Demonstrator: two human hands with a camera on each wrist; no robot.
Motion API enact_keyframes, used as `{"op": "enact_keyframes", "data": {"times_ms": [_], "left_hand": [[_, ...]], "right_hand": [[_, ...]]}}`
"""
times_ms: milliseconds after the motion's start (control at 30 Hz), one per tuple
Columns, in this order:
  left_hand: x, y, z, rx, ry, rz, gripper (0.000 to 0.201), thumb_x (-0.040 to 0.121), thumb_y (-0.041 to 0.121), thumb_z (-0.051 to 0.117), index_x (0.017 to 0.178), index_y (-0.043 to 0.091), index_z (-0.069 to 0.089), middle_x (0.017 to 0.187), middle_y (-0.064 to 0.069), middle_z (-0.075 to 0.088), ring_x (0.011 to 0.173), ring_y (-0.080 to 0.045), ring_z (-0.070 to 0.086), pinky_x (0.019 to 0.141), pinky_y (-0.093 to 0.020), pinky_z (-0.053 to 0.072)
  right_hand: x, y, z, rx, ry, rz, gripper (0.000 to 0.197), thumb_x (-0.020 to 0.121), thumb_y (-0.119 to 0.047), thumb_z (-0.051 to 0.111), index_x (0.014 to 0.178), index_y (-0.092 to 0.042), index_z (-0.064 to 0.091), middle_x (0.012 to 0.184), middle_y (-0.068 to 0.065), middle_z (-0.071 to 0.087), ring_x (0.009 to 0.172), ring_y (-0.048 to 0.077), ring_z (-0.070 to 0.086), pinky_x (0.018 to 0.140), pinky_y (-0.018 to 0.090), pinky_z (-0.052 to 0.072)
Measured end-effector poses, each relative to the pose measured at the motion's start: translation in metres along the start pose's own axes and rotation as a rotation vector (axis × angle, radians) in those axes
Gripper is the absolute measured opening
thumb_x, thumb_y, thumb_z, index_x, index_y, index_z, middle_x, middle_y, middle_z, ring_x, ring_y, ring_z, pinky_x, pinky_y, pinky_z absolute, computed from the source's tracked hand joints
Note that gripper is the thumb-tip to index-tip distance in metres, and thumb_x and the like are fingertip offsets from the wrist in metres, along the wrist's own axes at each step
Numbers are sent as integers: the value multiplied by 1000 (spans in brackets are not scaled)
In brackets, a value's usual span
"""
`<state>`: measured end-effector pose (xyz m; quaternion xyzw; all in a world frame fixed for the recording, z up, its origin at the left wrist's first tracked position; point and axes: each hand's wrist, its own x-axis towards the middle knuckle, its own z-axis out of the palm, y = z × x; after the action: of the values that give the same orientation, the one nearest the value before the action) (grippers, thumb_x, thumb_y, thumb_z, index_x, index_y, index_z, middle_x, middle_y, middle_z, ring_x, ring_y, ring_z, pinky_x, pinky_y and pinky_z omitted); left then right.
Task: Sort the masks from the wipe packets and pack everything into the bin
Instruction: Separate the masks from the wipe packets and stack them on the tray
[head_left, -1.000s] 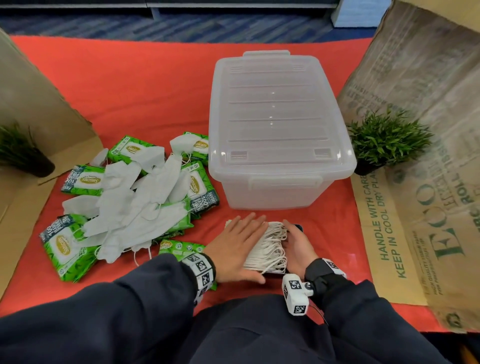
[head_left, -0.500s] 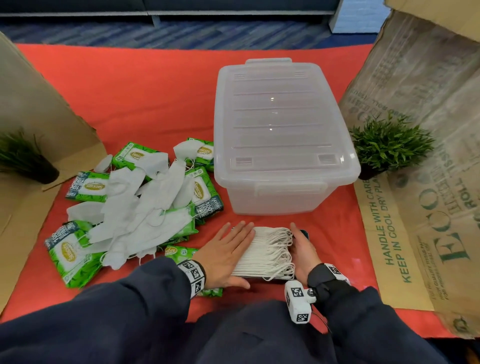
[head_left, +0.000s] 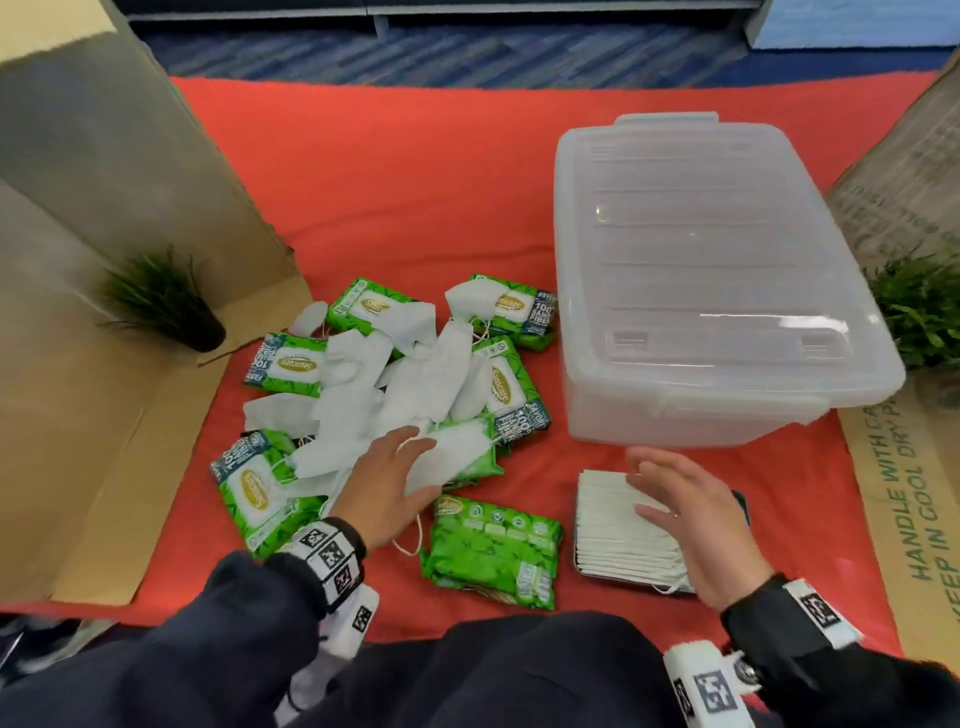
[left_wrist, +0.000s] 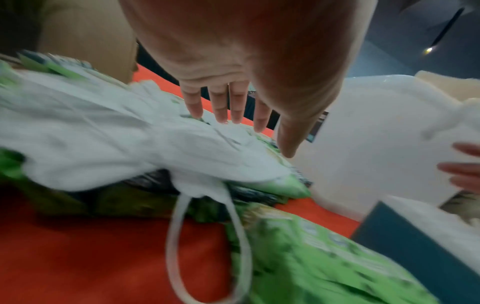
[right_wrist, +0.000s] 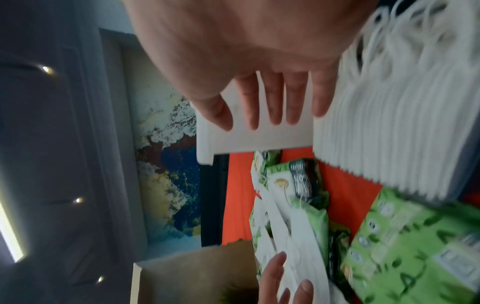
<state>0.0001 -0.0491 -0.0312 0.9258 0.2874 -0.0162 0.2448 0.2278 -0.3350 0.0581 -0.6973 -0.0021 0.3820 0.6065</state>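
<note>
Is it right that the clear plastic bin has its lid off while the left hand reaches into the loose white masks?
Not quite: the clear plastic bin has its lid on, as the head view shows. The left hand does reach into the loose white masks.

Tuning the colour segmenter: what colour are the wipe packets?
Bright green with a leaf print and a white label; the wipe packets show best in the head view.

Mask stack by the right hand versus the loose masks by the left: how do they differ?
The mask stack is squared up with edges aligned; the loose masks lie scattered at odd angles. The stack sits apart in front of the bin; the loose ones overlap the wipe packets. The left hand rests on a loose mask; the right hand is at the stack. Both are white.
</note>
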Motion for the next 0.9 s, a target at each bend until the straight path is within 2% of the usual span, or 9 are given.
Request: {"op": "enact_keyframes", "data": {"times_ms": [100, 233, 333, 400, 500, 633, 733, 800, 900], "left_hand": [[-2, -51, -16, 110, 34, -71, 88, 75, 65, 68, 152, 30, 43, 164, -10, 29, 146, -37, 32, 117, -55, 34], [-7, -94, -15, 80, -100, -290, 118, 67, 66, 82, 161, 39, 16, 169, -12, 5, 155, -34, 11, 125, -49, 19], [-1, -103, -17, 16, -137, -257, 101, 69, 59, 83, 155, 44, 31, 159, -6, 18, 143, -32, 33, 116, -41, 36], [10, -100, -22, -56, -154, -170, 76, 75, 47, 79, 143, 47, 47, 141, 3, 36, 122, -25, 54, 102, -36, 45], [30, -89, -34, -183, -143, -73, 44, 87, 24, 70, 129, 35, 65, 124, 1, 62, 115, -22, 61, 93, -24, 41], [55, -81, -68, -539, -26, -150, 21, 95, 20, 70, 116, 22, 73, 111, 9, 70, 104, -9, 63, 83, -13, 43], [65, -87, -97, -959, 11, -321, 12, 100, 18, 63, 107, 25, 69, 96, -3, 70, 80, -21, 70, 68, -31, 58], [67, -98, -113, -1105, 73, -393, 14, 103, 12, 58, 107, 21, 68, 96, -8, 67, 66, -20, 68, 59, -35, 55], [72, -129, -127, -1094, 176, -463, 21, 103, 17, 56, 118, 21, 70, 107, -4, 74, 74, -19, 71, 63, -36, 55]], "right_hand": [[15, 10, 60, 68, -73, 97, 17, 99, -14, 61, 106, -17, 76, 119, 6, 74, 118, 29, 66, 94, 45, 51], [43, 44, 136, 103, -164, 494, 30, 99, -26, 61, 125, -11, 65, 131, 15, 63, 117, 33, 61, 86, 46, 52], [55, 64, 182, 19, -254, 640, 41, 100, -32, 58, 129, -2, 60, 131, 19, 64, 112, 32, 63, 84, 46, 52], [54, 70, 208, -50, -287, 618, 40, 101, -33, 58, 129, -4, 59, 125, 19, 67, 107, 32, 68, 77, 44, 55], [51, 71, 237, -65, -293, 587, 36, 100, -38, 59, 124, -11, 61, 109, 15, 72, 85, 29, 71, 61, 35, 54], [57, 66, 253, 15, -267, 541, 29, 93, -38, 70, 98, -9, 69, 69, 3, 58, 53, 16, 50, 51, 26, 40], [58, 50, 255, 117, -288, 420, 11, 92, -17, 70, 98, -13, 62, 78, 6, 63, 63, 19, 59, 54, 30, 50], [63, 40, 249, 229, -247, 349, 9, 95, -10, 61, 104, -11, 64, 92, 12, 69, 81, 29, 66, 67, 40, 59], [75, 28, 231, 396, -98, 276, 18, 93, -7, 56, 110, -8, 60, 113, 21, 65, 105, 36, 62, 73, 46, 62]]}}
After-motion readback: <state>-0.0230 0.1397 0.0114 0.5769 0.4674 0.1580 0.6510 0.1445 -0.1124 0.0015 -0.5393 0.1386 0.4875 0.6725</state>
